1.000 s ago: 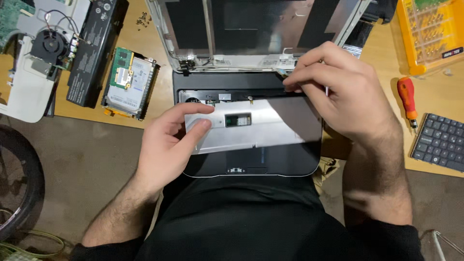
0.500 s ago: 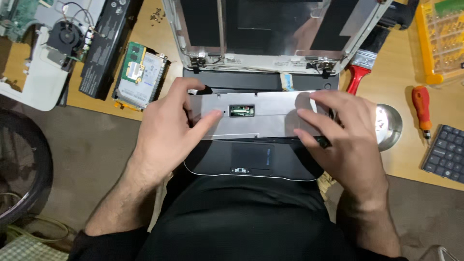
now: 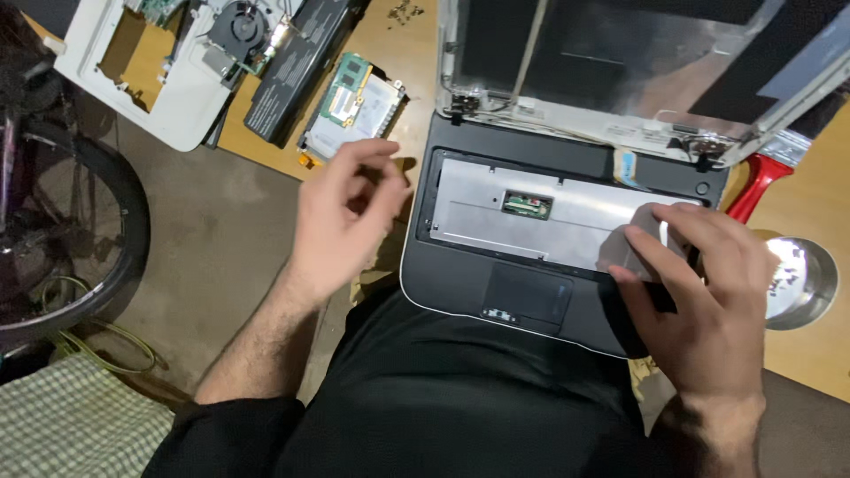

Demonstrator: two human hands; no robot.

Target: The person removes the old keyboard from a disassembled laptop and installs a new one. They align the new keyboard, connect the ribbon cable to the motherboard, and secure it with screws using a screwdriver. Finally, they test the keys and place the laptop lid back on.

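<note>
**Left hand off the laptop, right hand down on the metal plate**

Since half a second ago: left hand [image 3: 341, 221] has lifted off the laptop base [image 3: 460, 270] and now hangs just beside its left edge, fingers loosely curled, holding nothing. Before, it pressed on the plate. Right hand [image 3: 708, 301] has stayed at the base's right end, fingers [image 3: 660, 257] spread flat on the silver plate [image 3: 531, 221], gripping nothing that I can see.

Laptop base lies at the counter [image 3: 390, 88] edge, over the person's lap. Shell is matte black plastic with rounded front corners; the keyboard bay shows a flat, brushed metal plate with a small rectangular cut-out exposing green board. Smooth dark touchpad [image 3: 527, 290] below. Opened lid [image 3: 620, 62] shows foil-backed, reflective panel.

Nearby: red-handled brush [image 3: 757, 181], shiny round metal dish [image 3: 806, 283], silver drive with green circuit board [image 3: 354, 111], black battery bar [image 3: 297, 62], white casing with fan [image 3: 177, 71].
</note>
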